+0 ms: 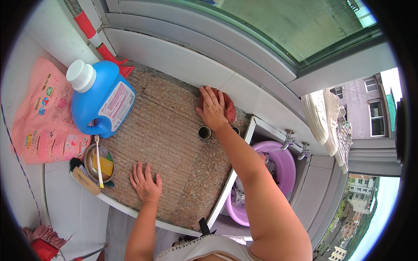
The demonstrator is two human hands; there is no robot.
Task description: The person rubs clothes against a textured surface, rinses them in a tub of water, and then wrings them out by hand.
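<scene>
Against the low tiled wall at the back, my right hand (211,109) lies over a bunched reddish-brown cloth (231,111) and presses it to the counter; my palm hides part of it. Below it stands a small dark round cup or pipe end (204,132), and a second one is partly covered by my forearm. My left hand (146,183) rests palm down with fingers apart on the ribbed stone washboard counter (166,127), holding nothing. To its left is a metal bowl (87,160) holding a yellow bar, with a toothbrush (98,163) across its rim.
A blue detergent jug (101,98) and a pink bag (49,130) stand left, near a red-handled tool (112,58). A wooden scrub brush (85,180) lies at the counter's corner. Right, a purple basin (289,163) with laundry sits under metal taps (290,140); white shoes (315,114) are beyond.
</scene>
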